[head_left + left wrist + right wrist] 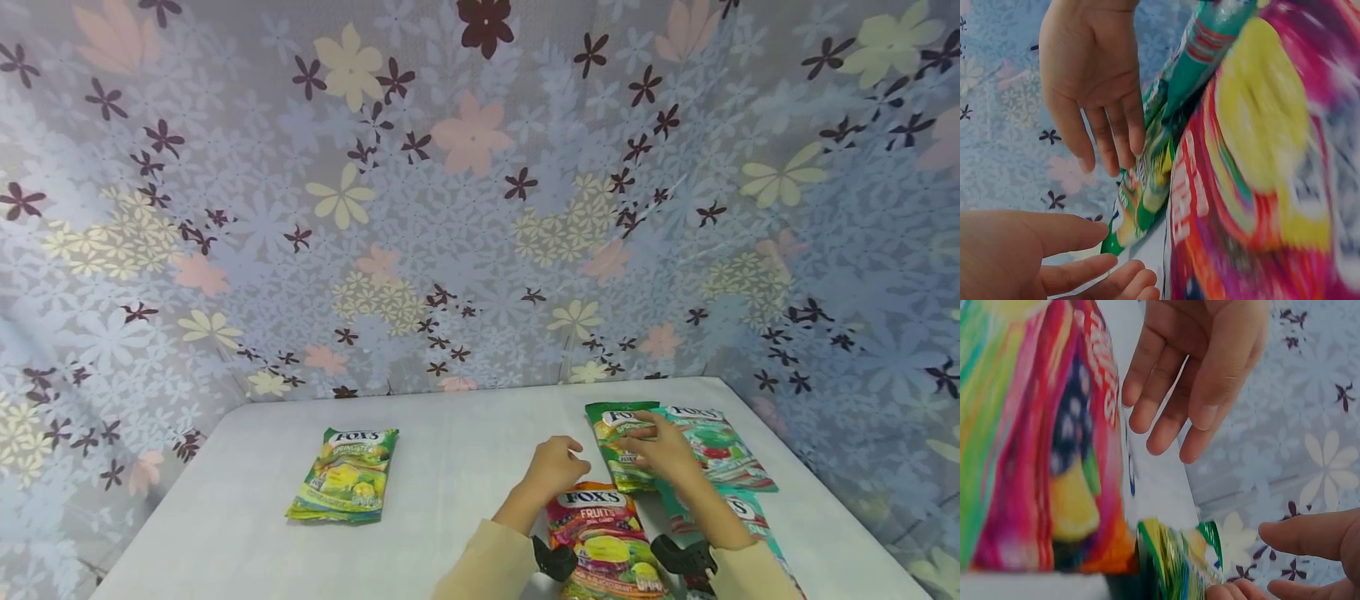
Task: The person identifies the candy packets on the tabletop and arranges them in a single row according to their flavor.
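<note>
Under the right hand [660, 450] lies a green candy bag [618, 446], fingers resting on it; the left hand [555, 467] hovers relaxed, holding nothing. Far left, one sorted-looking bag [345, 475] lies alone; several remain clustered on the table [465, 433].

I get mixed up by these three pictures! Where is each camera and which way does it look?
Head: sits up high, looking forward and down at the white table; shows both sleeved forearms, left hand and right hand by the candy bags.
Left wrist: sits on the left arm, looking along the left hand; the right hand touches the green bag.
Right wrist: sits on the right arm; right fingers, left hand.
Shared: the pink fruits bag fills both wrist views.
</note>
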`<state>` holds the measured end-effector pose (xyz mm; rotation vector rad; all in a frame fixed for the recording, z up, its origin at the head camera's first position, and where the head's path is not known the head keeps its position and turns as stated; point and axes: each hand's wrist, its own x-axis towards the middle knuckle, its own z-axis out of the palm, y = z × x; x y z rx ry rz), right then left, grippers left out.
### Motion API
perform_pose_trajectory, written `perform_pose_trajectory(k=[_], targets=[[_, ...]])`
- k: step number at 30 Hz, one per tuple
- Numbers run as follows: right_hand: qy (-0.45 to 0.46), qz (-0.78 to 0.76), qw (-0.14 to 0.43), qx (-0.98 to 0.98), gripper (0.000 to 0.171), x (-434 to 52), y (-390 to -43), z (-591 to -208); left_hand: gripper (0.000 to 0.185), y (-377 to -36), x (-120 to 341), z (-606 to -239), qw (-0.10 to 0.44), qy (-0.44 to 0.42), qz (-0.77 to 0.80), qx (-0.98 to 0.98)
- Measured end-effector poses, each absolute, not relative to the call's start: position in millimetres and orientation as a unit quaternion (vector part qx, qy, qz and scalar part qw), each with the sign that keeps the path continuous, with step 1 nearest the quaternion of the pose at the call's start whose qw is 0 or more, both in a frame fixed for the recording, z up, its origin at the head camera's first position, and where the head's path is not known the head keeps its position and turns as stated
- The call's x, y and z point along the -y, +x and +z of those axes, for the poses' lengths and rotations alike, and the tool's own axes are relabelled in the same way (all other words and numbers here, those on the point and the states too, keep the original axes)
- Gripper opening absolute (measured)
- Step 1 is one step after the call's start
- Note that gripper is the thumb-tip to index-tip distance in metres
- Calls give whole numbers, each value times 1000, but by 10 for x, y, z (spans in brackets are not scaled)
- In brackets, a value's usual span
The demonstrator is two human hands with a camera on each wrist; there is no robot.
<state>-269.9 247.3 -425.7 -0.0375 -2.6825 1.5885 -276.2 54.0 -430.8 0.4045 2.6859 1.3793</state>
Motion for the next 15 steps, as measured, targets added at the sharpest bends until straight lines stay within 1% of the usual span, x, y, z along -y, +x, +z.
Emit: perform_pose_trajectory(k=[7, 15], targets=[[-40, 422, 19, 906, 66, -2702, -2723, -4272, 33, -2777, -776, -4330, 71, 126, 418, -897], [-51, 367, 0, 929, 65, -2783, -2786, -4225, 37, -2805, -814, -4359, 85, 109, 424, -895]])
